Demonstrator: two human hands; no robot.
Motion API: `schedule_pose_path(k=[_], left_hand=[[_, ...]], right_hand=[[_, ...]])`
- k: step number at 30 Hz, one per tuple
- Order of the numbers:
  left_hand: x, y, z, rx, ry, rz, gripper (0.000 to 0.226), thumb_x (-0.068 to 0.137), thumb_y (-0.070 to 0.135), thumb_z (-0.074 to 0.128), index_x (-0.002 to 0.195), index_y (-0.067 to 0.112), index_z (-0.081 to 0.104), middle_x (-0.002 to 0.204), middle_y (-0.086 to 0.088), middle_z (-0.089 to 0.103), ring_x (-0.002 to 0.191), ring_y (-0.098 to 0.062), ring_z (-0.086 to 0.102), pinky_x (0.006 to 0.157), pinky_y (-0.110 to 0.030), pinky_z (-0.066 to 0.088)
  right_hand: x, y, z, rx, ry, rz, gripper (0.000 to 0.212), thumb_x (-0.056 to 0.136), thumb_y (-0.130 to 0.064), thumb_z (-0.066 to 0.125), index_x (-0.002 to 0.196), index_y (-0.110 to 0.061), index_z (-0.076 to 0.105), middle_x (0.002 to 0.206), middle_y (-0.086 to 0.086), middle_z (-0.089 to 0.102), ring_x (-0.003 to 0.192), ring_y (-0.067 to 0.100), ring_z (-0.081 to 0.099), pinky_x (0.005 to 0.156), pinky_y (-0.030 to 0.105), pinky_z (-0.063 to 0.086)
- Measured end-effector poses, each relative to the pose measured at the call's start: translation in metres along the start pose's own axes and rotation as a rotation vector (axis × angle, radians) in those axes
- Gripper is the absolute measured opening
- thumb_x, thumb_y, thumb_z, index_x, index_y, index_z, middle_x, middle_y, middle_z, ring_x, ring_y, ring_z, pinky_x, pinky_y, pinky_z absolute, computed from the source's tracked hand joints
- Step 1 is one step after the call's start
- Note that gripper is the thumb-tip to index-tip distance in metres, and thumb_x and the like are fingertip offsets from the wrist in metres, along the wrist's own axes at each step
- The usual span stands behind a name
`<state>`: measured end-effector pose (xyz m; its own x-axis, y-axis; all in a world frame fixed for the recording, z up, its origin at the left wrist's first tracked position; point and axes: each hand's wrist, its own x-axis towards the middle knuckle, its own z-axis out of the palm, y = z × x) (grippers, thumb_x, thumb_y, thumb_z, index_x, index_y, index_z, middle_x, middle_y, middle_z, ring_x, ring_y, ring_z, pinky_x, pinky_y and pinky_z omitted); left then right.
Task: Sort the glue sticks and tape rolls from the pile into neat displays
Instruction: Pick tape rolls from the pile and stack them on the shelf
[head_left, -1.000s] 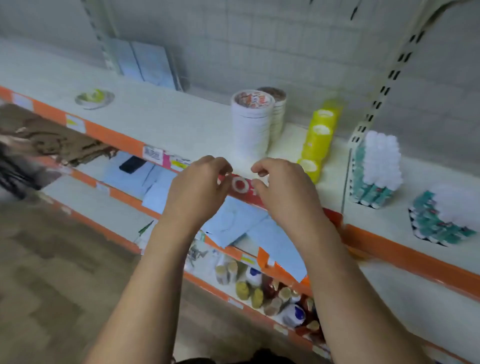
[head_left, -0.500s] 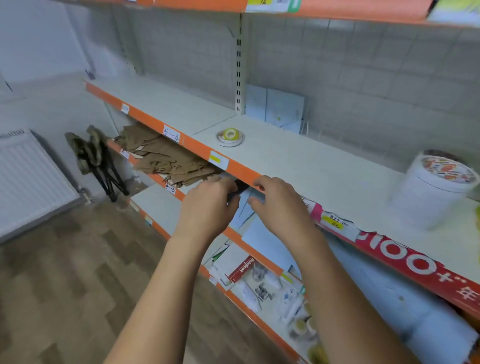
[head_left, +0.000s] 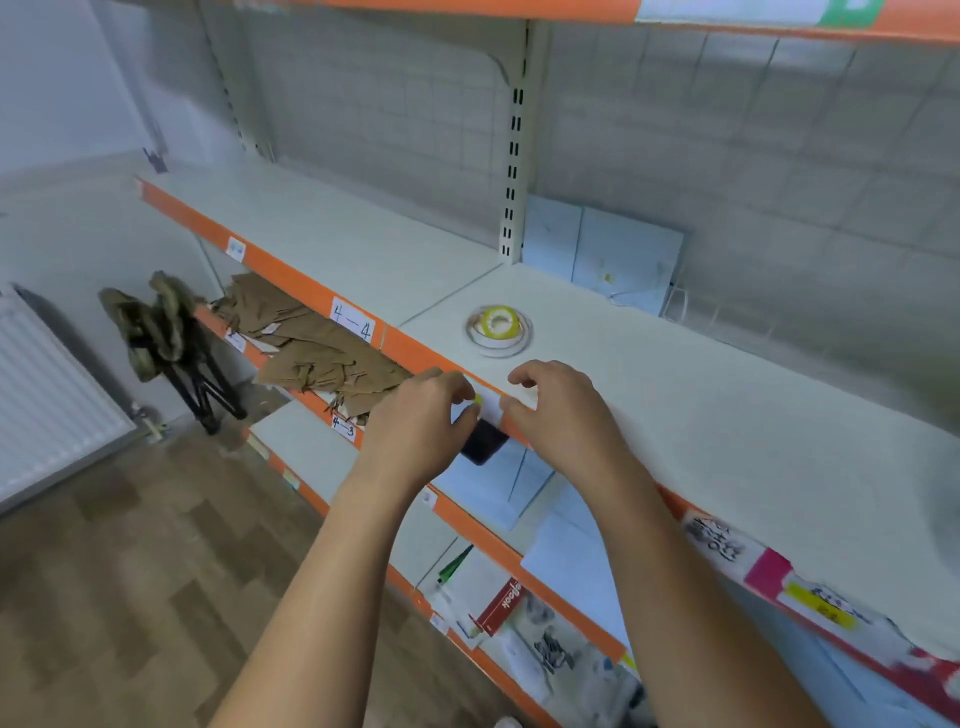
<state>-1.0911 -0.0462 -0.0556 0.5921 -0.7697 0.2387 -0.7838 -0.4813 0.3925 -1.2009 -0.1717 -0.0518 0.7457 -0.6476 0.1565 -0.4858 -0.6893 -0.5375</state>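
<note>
"Both hands were up at the front of the shelf (head_left: 727, 405), weren't they?"

"Yes. The left hand (head_left: 415, 421) and the right hand (head_left: 563, 410) sat close together against the orange edge strip (head_left: 291, 283), one on each side of a white label (head_left: 491, 410)."

"Gripping it?"

"Fingers were curled on both, thumbs turned toward the label, but I couldn't tell whether either pinched anything. A yellow-green speck showed by the left fingertips, too blurred to name."

"And the tape?"

"One tape roll (head_left: 498, 330) with a yellow core lay flat on that shelf, just behind the hands, touched by neither."

"Anything else?"

"Pale blue sheets (head_left: 602, 249) leaned at the back. Brown cardboard scraps (head_left: 322, 353) were heaped on the shelf below, to the left, and a dark object (head_left: 483, 441) lay under the label. A folded camouflage stool (head_left: 161, 332) stood on the wood floor (head_left: 130, 571) near a radiator (head_left: 52, 395)."
</note>
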Motion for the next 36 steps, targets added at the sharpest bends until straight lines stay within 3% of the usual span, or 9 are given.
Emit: schedule_pose_path(k=[4,9,14,18,22,28,32,36], left_hand=[[0.044,-0.023,0.004,-0.039,-0.017,-0.003,0.018,0.094,0.034,0.053,0.103,0.024,0.065,0.101,0.006,0.062,0.092,-0.017,0.061,0.072,-0.037,0.052],[0.085,-0.046,0.013,-0.078,-0.046,-0.004,0.022,0.093,0.031,0.052,0.108,0.022,0.065,0.107,0.004,0.064,0.098,-0.019,0.06,0.075,-0.036,0.051],[0.131,-0.072,0.019,-0.104,-0.073,0.069,0.024,0.091,0.026,0.052,0.11,0.022,0.065,0.111,0.002,0.064,0.102,-0.021,0.059,0.079,-0.036,0.051],[0.169,-0.088,0.028,-0.116,-0.173,0.116,0.034,0.088,0.022,0.055,0.121,0.018,0.061,0.122,-0.002,0.059,0.111,-0.024,0.057,0.087,-0.038,0.049],[0.2,-0.091,0.037,-0.142,-0.278,0.26,0.051,0.083,0.023,0.061,0.133,0.012,0.051,0.133,-0.007,0.049,0.121,-0.027,0.051,0.097,-0.039,0.045],[0.224,-0.074,0.058,-0.188,-0.521,0.442,0.109,0.068,0.063,0.075,0.151,0.015,0.023,0.158,-0.003,0.024,0.145,-0.018,0.022,0.116,-0.037,0.026],[0.232,-0.064,0.07,-0.162,-0.512,0.474,0.109,0.068,0.059,0.077,0.151,0.011,0.025,0.155,-0.006,0.031,0.142,-0.022,0.029,0.113,-0.038,0.03],[0.237,-0.065,0.066,-0.217,-0.386,0.507,0.1,0.069,0.055,0.078,0.148,0.012,0.034,0.146,-0.007,0.04,0.134,-0.026,0.036,0.107,-0.036,0.033]], right_hand=[[0.05,-0.003,0.012,-0.007,0.003,0.021,0.039,0.09,-0.035,0.062,0.127,-0.022,0.058,0.126,0.003,0.057,0.119,0.023,0.052,0.096,0.041,0.047],[0.096,-0.008,0.034,-0.086,0.011,0.105,0.066,0.08,-0.051,0.069,0.135,-0.022,0.047,0.132,0.007,0.047,0.119,0.032,0.044,0.098,0.041,0.042],[0.133,-0.008,0.059,-0.121,-0.037,0.277,0.104,0.073,-0.069,0.067,0.153,-0.024,0.017,0.154,0.012,0.025,0.138,0.037,0.025,0.11,0.049,0.03],[0.144,-0.008,0.063,-0.125,-0.007,0.351,0.09,0.076,-0.053,0.072,0.148,-0.024,0.027,0.143,0.01,0.039,0.129,0.034,0.034,0.104,0.044,0.033],[0.142,-0.005,0.044,-0.021,0.161,0.349,0.081,0.072,-0.041,0.076,0.142,-0.022,0.039,0.135,0.01,0.044,0.124,0.031,0.038,0.101,0.036,0.032],[0.131,0.002,0.035,-0.121,0.159,0.424,0.093,0.072,-0.042,0.075,0.149,-0.019,0.029,0.143,0.01,0.041,0.129,0.032,0.038,0.107,0.036,0.029],[0.126,0.001,0.04,-0.118,0.159,0.473,0.097,0.071,-0.043,0.077,0.15,-0.02,0.027,0.144,0.01,0.04,0.13,0.032,0.038,0.109,0.037,0.031],[0.116,-0.002,0.035,-0.102,0.223,0.525,0.094,0.072,-0.043,0.075,0.15,-0.022,0.028,0.145,0.009,0.038,0.126,0.033,0.041,0.106,0.037,0.033]])
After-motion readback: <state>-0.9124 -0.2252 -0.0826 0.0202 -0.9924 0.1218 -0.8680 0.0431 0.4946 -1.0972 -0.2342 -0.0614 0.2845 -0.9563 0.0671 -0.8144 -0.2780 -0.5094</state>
